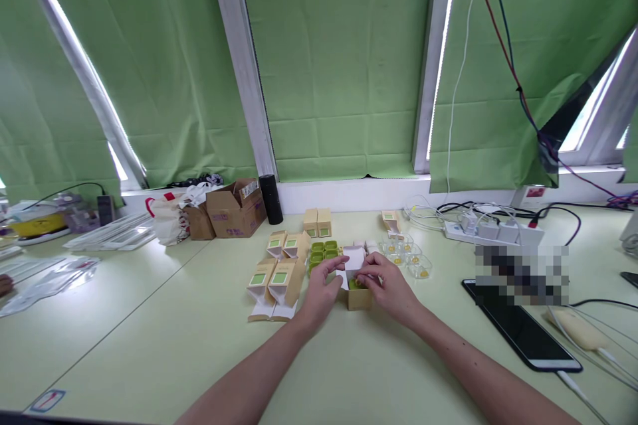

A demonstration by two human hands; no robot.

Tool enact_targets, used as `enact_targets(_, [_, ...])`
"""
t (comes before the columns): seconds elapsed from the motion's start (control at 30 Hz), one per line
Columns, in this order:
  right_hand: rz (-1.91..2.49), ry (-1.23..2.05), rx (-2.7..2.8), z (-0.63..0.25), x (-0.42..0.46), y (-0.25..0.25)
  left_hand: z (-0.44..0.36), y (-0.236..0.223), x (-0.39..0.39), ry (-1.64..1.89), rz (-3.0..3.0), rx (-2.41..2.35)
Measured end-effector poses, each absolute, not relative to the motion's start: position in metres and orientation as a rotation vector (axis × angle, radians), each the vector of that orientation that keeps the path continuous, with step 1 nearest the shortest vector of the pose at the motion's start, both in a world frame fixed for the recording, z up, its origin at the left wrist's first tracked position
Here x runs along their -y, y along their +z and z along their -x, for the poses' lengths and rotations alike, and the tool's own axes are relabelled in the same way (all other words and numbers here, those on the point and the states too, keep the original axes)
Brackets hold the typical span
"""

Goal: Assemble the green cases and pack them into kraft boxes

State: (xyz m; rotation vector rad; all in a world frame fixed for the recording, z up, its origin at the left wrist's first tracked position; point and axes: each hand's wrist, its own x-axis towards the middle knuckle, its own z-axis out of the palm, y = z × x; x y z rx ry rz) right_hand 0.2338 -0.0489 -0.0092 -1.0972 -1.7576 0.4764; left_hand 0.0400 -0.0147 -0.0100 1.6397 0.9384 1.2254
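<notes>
A small brown cardboard box (359,299) with raised white flaps (354,257) stands on the table in front of me. My left hand (323,290) holds its left side, thumb and forefinger about a side flap. Over the opening, the fingers of my right hand (387,283) are pinched together on a small green container (355,284) that sits inside; the fingertips partly hide it. Just behind my left hand are several square green containers (318,257). Clear plastic cups with yellow bits (421,267) stand beyond my right hand.
To the left stand several open brown boxes with green labels (280,279); more boxes (318,222) are farther back. A carton (238,208) and a black cylinder (270,199) line the wall. At right lie a phone (521,325), a power strip (493,234) and cables. Another person's hand (4,284) shows far left.
</notes>
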Motion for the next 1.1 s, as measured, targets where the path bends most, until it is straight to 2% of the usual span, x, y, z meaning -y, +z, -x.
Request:
enact_targets(0.4, [1.153, 0.407, 1.442, -0.248, 0.037, -0.017, -0.041, -0.001, 0.018, 1.223, -1.49, -0.881])
enact_targets(1.1, [1.13, 0.653, 1.344, -0.244, 0.031, -0.032, -0.048, -0.007, 0.019, 1.153, -1.559, -0.821])
